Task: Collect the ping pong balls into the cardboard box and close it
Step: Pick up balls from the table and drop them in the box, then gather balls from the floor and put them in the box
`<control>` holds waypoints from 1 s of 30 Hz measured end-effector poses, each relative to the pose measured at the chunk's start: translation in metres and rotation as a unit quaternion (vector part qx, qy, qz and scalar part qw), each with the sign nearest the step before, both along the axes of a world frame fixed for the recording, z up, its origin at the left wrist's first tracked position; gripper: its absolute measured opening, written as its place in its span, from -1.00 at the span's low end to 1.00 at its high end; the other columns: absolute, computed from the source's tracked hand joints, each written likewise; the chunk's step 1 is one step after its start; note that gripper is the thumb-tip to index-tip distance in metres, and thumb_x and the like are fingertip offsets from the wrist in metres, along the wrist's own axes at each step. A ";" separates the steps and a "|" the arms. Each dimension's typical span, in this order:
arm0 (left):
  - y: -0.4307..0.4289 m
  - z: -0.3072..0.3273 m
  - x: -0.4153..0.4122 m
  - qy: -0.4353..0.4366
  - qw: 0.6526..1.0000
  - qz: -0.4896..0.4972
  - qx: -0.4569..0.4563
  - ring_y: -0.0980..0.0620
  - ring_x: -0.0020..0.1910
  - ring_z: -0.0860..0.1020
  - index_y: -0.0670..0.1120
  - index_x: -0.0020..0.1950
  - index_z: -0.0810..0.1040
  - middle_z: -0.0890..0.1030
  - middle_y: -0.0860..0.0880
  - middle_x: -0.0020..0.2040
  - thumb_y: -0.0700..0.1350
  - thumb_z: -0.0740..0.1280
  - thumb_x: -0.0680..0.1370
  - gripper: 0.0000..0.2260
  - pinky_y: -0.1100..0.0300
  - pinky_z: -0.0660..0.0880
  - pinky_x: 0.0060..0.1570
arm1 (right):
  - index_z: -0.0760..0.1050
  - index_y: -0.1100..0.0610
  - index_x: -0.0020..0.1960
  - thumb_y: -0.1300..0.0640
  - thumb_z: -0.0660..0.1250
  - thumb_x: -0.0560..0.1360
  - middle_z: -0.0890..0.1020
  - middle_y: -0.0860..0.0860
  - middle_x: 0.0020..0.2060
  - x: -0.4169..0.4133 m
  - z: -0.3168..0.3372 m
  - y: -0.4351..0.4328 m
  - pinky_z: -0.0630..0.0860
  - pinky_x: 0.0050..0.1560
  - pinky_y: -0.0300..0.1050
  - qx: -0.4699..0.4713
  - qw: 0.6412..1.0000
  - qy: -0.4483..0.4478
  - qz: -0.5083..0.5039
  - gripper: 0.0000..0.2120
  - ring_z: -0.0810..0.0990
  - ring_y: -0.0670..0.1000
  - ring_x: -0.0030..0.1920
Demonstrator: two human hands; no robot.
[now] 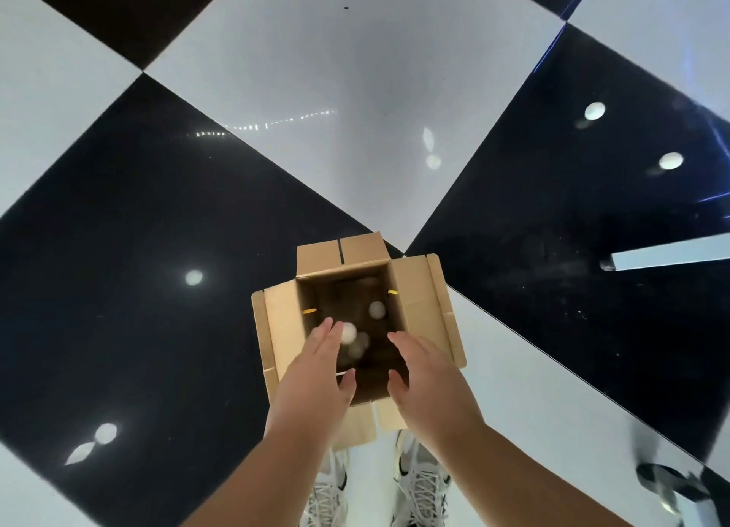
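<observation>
Left hand (pixel 316 368) and right hand (pixel 428 376), spread empty, overlap cardboard box (pixel 414 289) among loose balls (pixel 193 277).

One box (pixel 414 289), two hands (pixel 316 372) — five loose balls (pixel 193 277)

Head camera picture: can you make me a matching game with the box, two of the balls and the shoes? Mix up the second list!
Things:
1. brown cardboard box
2. white ping pong ball left of the box
3. blurry white ping pong ball
4. white lace-up shoes

Places or states:
A. inside the box
B. top open, flaps folded out
C. alone on a black floor tile
D. at the picture's bottom edge

Pairs: 1-B, 2-C, 3-A, 4-D
</observation>
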State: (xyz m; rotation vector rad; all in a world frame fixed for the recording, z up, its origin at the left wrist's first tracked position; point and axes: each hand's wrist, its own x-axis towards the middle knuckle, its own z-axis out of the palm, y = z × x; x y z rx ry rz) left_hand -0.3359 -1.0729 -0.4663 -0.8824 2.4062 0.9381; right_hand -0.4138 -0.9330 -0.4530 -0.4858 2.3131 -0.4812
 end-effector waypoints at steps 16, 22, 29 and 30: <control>-0.069 0.316 -0.041 0.081 0.964 -0.123 -0.221 0.07 0.37 -0.51 0.14 0.36 -0.52 -0.41 0.14 0.46 0.33 -0.20 0.52 -0.38 0.13 -0.32 0.38 | -0.13 -0.13 0.51 -0.28 0.04 0.54 0.08 -0.15 0.52 -0.074 0.303 -0.038 0.29 0.38 -0.08 -0.072 0.989 0.124 0.017 -0.36 0.13 -0.07 0.48; -0.120 0.520 -0.079 0.186 0.929 -0.069 -0.311 -0.04 0.42 -0.49 0.21 0.38 -0.56 -0.45 0.11 0.48 0.40 -0.21 0.48 -0.34 -0.04 -0.34 0.42 | -0.54 -0.22 0.39 -0.48 -0.15 0.39 -0.23 -0.12 0.53 -0.109 0.504 -0.098 0.06 0.47 0.04 -0.083 0.961 0.261 0.043 -0.20 -0.14 0.03 0.54; -0.220 0.681 -0.097 0.347 0.849 -0.073 -0.391 -0.12 0.51 -0.32 0.22 0.49 -0.35 -0.28 0.06 0.55 0.40 -0.03 0.49 -0.28 -0.16 -0.20 0.43 | -0.42 -0.15 0.47 -0.48 -0.08 0.40 -0.22 -0.05 0.54 -0.126 0.684 -0.188 -0.05 0.48 0.13 -0.115 0.887 0.448 0.002 -0.15 -0.19 0.09 0.54; -0.239 0.697 -0.097 0.355 0.841 -0.083 -0.401 -0.15 0.51 -0.29 0.22 0.50 -0.34 -0.27 0.04 0.56 0.41 -0.02 0.49 -0.27 -0.18 -0.18 0.42 | -0.41 -0.14 0.47 -0.48 -0.09 0.39 -0.22 -0.04 0.54 -0.123 0.701 -0.203 -0.05 0.49 0.13 -0.114 0.878 0.464 -0.004 -0.15 -0.19 0.10 0.53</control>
